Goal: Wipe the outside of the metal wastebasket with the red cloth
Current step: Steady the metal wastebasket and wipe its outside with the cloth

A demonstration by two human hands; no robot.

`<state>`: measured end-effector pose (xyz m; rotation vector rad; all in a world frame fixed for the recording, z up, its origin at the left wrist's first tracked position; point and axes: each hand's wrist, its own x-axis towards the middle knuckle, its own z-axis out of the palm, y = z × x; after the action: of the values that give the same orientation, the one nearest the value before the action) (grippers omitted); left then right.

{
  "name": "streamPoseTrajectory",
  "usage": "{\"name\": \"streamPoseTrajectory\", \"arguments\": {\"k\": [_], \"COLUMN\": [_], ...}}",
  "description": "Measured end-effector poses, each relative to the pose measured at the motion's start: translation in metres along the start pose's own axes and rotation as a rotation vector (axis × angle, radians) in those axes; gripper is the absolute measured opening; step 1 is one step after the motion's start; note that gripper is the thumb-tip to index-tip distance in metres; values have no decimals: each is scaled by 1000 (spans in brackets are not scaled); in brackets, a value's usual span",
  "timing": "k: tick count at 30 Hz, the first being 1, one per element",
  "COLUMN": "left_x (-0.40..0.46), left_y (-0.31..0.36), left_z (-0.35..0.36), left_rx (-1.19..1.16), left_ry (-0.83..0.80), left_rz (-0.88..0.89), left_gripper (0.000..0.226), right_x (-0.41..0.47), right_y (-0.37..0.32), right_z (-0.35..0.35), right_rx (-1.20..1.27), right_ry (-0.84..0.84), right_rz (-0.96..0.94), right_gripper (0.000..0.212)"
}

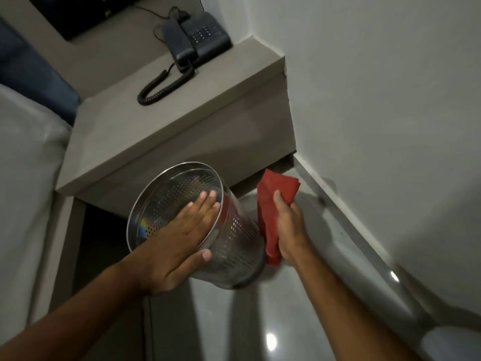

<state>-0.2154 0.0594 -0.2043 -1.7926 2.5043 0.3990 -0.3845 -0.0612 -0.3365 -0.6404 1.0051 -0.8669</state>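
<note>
The perforated metal wastebasket is tilted toward me, its open mouth facing up and left, its base near the glossy floor. My left hand grips its rim, fingers lying flat across the opening and thumb on the outer wall. The folded red cloth hangs just right of the basket's side, close to or touching the wall; I cannot tell which. My right hand is shut on the cloth, holding it against its right side.
A grey nightstand stands behind the basket, with a dark corded telephone on top. A bed lies at the left. The white wall and its baseboard run close on the right. Glossy grey floor spreads below.
</note>
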Motion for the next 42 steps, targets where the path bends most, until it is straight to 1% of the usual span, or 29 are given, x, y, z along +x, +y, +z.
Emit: {"name": "streamPoseTrajectory", "arguments": {"k": [2,3,6,7,9,11,12,14,15,16,17,19,21,23,25,26,27,28,29,31,33,34,35,36,37,38,40,41,42], "left_x": [1,1,4,5,5,5,5,5,4,4,4,4,4,5,5,5,5,5,6,8,10,11,12,14,18,24,37,42,44], "left_y": [2,2,-1,-1,-2,-3,-2,-3,-3,-3,-3,-4,-6,-6,-6,-6,-5,-6,-7,-10,-13,-13,-12,-9,-4,1,11,13,13], "left_z": [-1,0,3,2,3,4,4,3,3,3,2,1,2,1,1,2,2,1,2,2,0,1,1,2,4,8,12,12,14], "left_rx": [-11,-8,19,28,50,65,66,68,68,68,68,67,66,61,52,49,47,42,35,26,18,10,0,-22,-71,-156,-366,-430,-454], "left_ry": [-5,-9,-9,-6,-4,5,4,-1,-2,-5,-9,-12,-12,-10,-11,-10,-10,-13,-16,-21,-15,-7,9,34,72,126,246,284,299], "left_rz": [0,6,32,34,42,60,67,73,71,71,76,83,94,95,91,96,97,96,91,72,53,53,45,21,-26,-96,-246,-292,-315], "left_gripper": [69,68,69,69,70,70,71,71,71,72,72,73,74,75,75,75,75,76,76,74,72,71,70,68,67,65,64,63,63], "right_x": [-7,-9,-12,-13,-14,-4,4,22,30,33,35,29,15,-3,-16,-14,-7,2,12,28,37,39,36,30,20,8,-9,-17,-25], "right_y": [0,-2,-2,1,18,53,69,94,98,92,82,46,19,19,41,57,76,94,106,104,84,72,59,43,31,17,2,1,4], "right_z": [16,26,57,62,62,47,36,15,9,10,15,37,59,64,49,39,27,17,8,6,17,26,36,46,53,59,66,66,65], "right_rx": [-51,-68,-146,-161,-180,-205,-234,-315,-362,-388,-379,-283,-132,-130,-191,-224,-272,-311,-353,-329,-321,-312,-283,-257,-235,-183,-75,-33,-47], "right_ry": [-74,-131,-284,-292,-240,-198,-167,-63,-37,-63,-116,-213,-278,-217,-85,-16,41,68,50,27,-64,-117,-151,-185,-205,-228,-247,-234,-215], "right_rz": [-21,-46,-229,-292,-370,-422,-391,-165,-55,27,51,-19,-96,-210,-320,-275,-160,-71,-24,84,130,114,76,42,13,-54,-194,-268,-367], "right_gripper": [36,37,50,52,54,48,44,42,45,50,56,64,62,57,42,38,44,57,67,76,68,63,63,70,75,72,42,32,29]}}
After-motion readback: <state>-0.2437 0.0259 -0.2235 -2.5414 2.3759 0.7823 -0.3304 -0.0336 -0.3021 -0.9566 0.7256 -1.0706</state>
